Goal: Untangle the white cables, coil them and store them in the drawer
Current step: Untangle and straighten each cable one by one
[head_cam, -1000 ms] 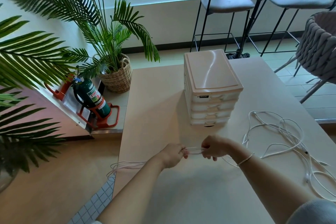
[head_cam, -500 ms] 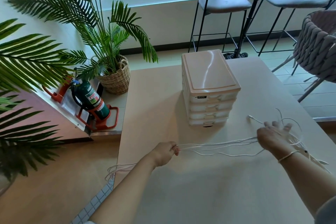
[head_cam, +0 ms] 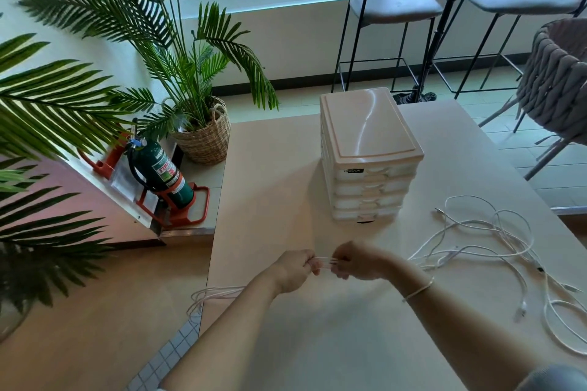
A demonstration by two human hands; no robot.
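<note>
White cables (head_cam: 322, 263) between both hands (head_cam: 327, 265)

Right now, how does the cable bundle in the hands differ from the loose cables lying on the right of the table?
The cable bundle is gathered into a few parallel strands, pinched between the left hand and right hand; the loose cables sprawl in crossing loops, untouched. The bundle trails off the table's left edge; the loose cables lie flat on its right side. Both are thin and white.
</note>
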